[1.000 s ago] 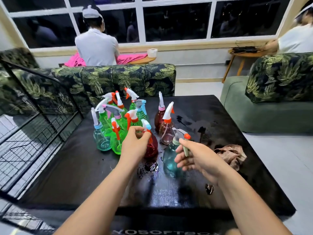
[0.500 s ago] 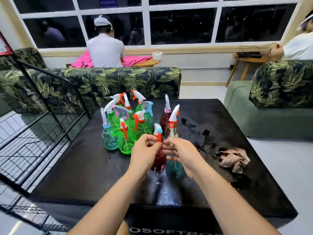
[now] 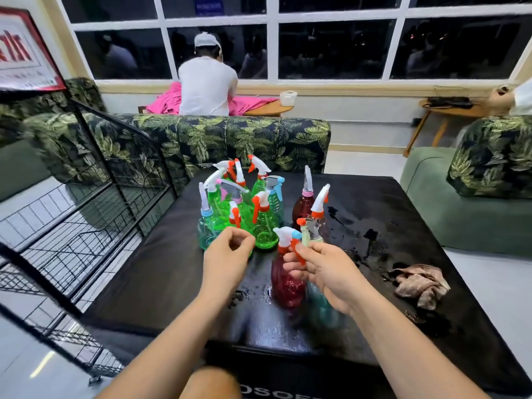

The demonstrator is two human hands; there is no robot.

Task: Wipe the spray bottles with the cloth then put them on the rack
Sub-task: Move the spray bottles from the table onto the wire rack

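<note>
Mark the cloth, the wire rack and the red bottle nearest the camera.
cloth (image 3: 420,285): head view, middle of the crumpled fabric.
wire rack (image 3: 83,237): head view, its mesh shelf.
red bottle (image 3: 288,286): head view, its lower body.

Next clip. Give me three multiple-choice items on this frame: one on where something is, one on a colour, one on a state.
1. Where does the cloth lie?
A) on the wire rack
B) on the black table, near its right edge
C) in the left hand

2. What colour is the spray bottle at the fingertips of the right hand?
A) red
B) yellow
C) black

3. How is the right hand?
A) flat on the table
B) curled round that bottle's neck
C) wringing the cloth

Key: 1 B, it lies crumpled there, no hand on it; 2 A, its body shows red below the fingers; 3 B, the fingers wrap its neck.
</note>
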